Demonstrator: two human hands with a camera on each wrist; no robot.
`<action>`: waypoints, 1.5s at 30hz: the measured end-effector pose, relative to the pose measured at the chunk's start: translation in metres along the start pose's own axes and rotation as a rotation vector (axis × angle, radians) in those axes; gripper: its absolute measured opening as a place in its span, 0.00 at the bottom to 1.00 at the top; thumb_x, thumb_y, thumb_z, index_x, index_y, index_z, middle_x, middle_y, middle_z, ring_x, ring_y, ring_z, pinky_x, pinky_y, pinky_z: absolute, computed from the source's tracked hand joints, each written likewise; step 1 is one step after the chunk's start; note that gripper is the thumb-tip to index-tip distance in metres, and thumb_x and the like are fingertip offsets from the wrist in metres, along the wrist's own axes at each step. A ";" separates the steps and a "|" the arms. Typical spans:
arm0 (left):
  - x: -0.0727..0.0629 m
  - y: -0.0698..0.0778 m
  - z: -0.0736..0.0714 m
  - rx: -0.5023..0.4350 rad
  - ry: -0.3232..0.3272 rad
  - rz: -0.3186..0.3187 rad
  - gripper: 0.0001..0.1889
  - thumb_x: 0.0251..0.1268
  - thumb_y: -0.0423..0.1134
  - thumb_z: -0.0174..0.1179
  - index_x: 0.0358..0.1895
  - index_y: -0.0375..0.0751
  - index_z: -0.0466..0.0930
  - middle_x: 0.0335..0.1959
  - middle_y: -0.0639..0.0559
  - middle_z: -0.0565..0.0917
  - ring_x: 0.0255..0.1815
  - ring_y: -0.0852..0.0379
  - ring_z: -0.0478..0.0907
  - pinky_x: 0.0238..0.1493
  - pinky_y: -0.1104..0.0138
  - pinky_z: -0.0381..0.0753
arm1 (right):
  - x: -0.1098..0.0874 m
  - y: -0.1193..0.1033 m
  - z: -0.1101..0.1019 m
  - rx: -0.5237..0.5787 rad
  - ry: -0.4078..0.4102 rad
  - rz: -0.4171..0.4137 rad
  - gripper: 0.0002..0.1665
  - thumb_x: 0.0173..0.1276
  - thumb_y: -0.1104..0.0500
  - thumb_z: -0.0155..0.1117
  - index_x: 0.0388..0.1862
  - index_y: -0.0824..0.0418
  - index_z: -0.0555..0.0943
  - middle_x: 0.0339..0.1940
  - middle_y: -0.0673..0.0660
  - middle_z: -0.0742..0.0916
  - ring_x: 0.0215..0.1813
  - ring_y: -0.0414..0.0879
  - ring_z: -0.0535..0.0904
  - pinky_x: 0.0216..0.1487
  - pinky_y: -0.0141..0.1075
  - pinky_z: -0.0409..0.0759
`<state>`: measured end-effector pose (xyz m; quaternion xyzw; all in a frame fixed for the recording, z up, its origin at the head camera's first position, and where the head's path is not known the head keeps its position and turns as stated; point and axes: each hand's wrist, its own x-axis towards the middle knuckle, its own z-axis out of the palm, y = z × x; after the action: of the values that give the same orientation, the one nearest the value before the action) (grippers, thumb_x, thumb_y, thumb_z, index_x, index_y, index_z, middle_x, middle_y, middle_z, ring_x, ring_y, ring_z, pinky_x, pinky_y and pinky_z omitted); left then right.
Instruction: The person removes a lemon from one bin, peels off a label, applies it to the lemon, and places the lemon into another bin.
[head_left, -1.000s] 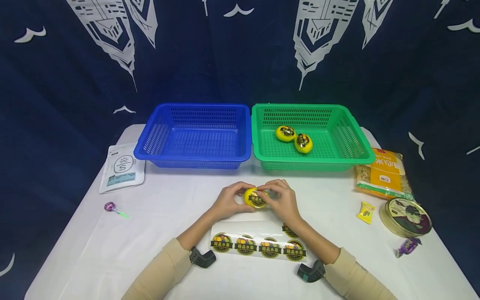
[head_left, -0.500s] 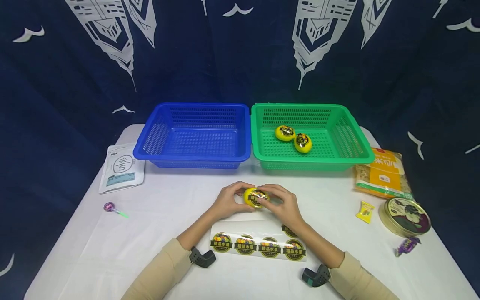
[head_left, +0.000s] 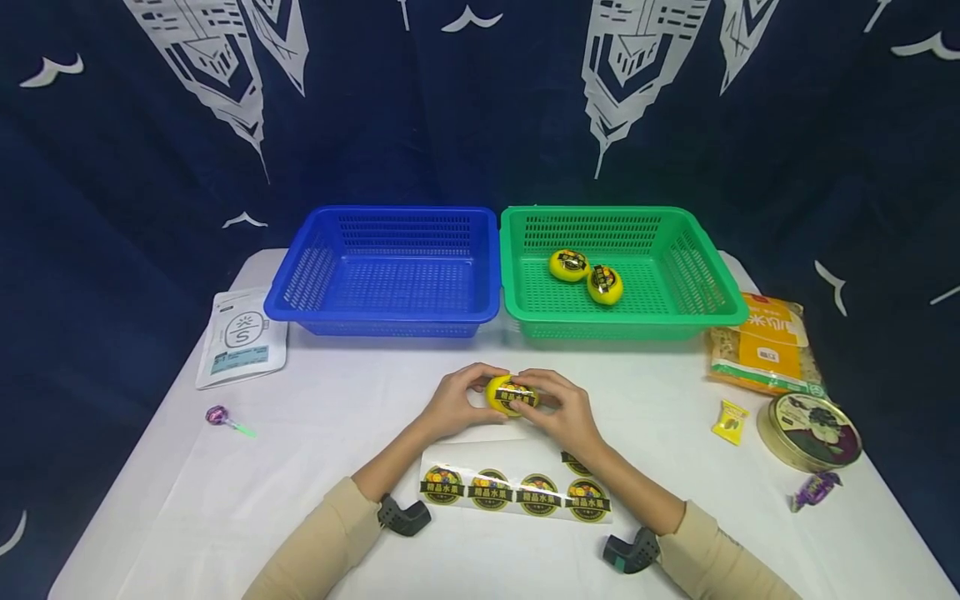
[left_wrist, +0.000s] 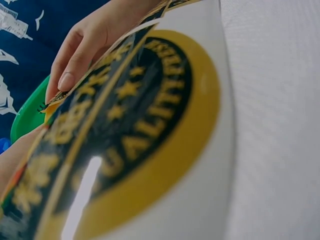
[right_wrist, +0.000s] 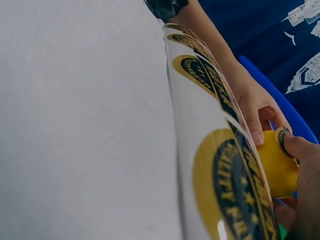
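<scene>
My left hand (head_left: pixel 453 404) grips a yellow lemon (head_left: pixel 495 395) from its left side, thumb and fingers around it, over the middle of the table. A round black-and-gold sticker (head_left: pixel 517 395) lies on the lemon's near face. From the right, my right hand (head_left: pixel 570 412) holds the same lemon, its thumb low on the sticker and its fingers behind. In the right wrist view the lemon (right_wrist: pixel 277 167) shows between both hands. Below the hands lies a white sheet of stickers (head_left: pixel 480 454), which fills much of the left wrist view; the right forearm covers part of it.
Behind the hands stand a blue basket (head_left: pixel 386 317) and a green basket (head_left: pixel 630 319) holding two stickered lemons (head_left: pixel 604 285). A white pouch (head_left: pixel 243 337) and lollipop (head_left: pixel 219 415) lie left. At right are a yellow food bag (head_left: pixel 765 346), round tin (head_left: pixel 813 432) and two wrapped candies (head_left: pixel 730 422).
My right thumb has slid from the sticker's upper right edge down to its lower part, and the right wrist has shifted slightly right. The left hand keeps its hold on the lemon.
</scene>
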<state>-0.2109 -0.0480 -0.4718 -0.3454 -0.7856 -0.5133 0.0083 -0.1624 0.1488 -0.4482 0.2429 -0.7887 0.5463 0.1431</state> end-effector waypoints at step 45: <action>0.006 -0.018 -0.006 -0.206 -0.092 -0.205 0.16 0.57 0.45 0.64 0.48 0.47 0.78 0.46 0.56 0.81 0.45 0.60 0.78 0.48 0.67 0.79 | -0.007 0.029 0.002 0.009 -0.067 -0.039 0.26 0.49 0.69 0.73 0.50 0.69 0.77 0.55 0.63 0.79 0.55 0.56 0.76 0.46 0.37 0.80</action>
<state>-0.2271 -0.0541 -0.4810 -0.2855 -0.7595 -0.5730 -0.1155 -0.1722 0.1565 -0.4754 0.2772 -0.7857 0.5384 0.1261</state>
